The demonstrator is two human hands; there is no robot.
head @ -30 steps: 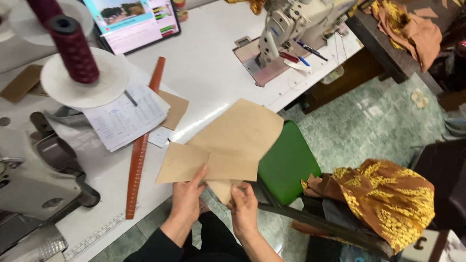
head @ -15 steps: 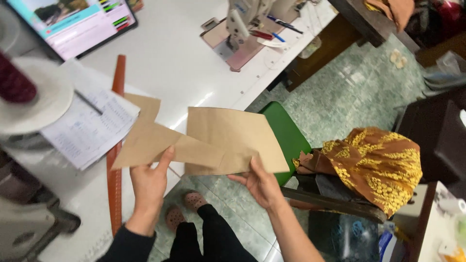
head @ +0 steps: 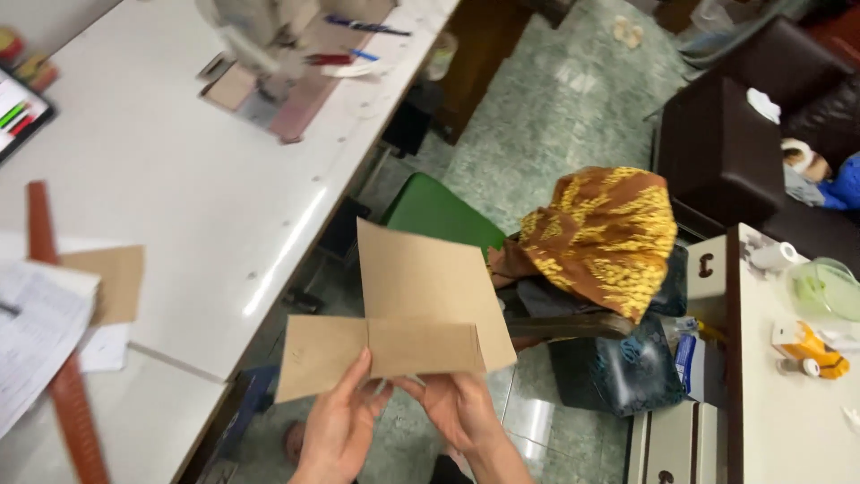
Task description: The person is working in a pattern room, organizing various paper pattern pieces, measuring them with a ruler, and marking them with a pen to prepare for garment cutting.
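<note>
Both my hands hold brown paper pattern pieces in front of me, off the table's edge. My left hand [head: 339,421] grips the lower, strip-shaped brown piece [head: 327,351] from below. My right hand [head: 459,408] supports the larger, roughly square brown piece [head: 430,278] that stands behind it, tilted up. The two pieces overlap in the middle. Below them lies the green-tiled floor.
A long white worktable [head: 161,179] runs along the left, with a sewing machine [head: 260,36] at its far end, a reddish-brown ruler [head: 54,358], printed sheets [head: 36,332] and another brown paper piece [head: 112,278]. A green stool [head: 439,211], yellow-brown patterned fabric [head: 609,233] and a dark sofa [head: 743,143] stand to the right.
The view has swung right, away from the table. My hands have carried the brown pieces off the table's edge and raised them; my right hand moved in under them, close to my left.
</note>
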